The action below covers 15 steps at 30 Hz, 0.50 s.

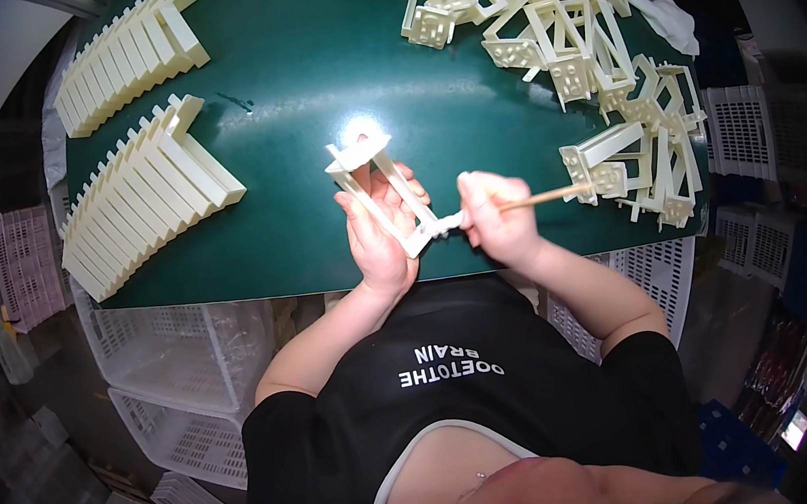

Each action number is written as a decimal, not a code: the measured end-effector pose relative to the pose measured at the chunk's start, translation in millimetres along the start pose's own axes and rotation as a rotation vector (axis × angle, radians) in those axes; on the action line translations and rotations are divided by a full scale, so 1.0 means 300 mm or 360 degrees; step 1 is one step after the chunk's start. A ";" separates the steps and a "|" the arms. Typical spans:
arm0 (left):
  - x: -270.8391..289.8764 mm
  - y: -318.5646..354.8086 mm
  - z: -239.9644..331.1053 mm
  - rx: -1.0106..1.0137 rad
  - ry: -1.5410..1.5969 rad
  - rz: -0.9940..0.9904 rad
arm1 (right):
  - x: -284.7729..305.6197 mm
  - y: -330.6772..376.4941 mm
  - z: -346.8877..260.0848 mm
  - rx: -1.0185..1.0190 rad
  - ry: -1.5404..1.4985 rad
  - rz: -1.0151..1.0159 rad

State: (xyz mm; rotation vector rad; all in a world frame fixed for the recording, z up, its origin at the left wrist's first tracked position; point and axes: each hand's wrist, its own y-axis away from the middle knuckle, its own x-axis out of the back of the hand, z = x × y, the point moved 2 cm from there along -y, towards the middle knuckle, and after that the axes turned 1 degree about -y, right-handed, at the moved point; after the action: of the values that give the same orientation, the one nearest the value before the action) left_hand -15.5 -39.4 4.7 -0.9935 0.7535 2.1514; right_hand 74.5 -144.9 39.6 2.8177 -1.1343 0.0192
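My left hand (383, 234) is closed round a cream plastic frame (380, 209), holding it tilted over the table's near edge. The frame has two long side bars, a flat plate at its far end and a knobbed end close to me. In my right hand (500, 218) is a thin tool with a wooden handle (546, 197), which points off to the right. The tool's working end meets the frame's knobbed near end; fingers and glare hide its exact shape.
Two neat rows of cream plastic parts, a far row (133, 55) and a nearer row (150, 194), lie at the left of the green table (302, 83). Similar frames are heaped loosely (566, 56) at the right. White plastic crates (174, 351) stand below the table's edge.
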 end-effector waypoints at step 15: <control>0.050 -0.028 0.029 0.0409 0.0400 -0.0321 | 0.111 -0.074 -0.135 0.0850 -0.0279 0.0470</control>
State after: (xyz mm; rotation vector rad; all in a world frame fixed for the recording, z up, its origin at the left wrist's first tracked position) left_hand -20.5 -23.3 -4.4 -1.1590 0.9762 1.7277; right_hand 115.1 -147.8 79.4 3.1045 -1.8170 0.1168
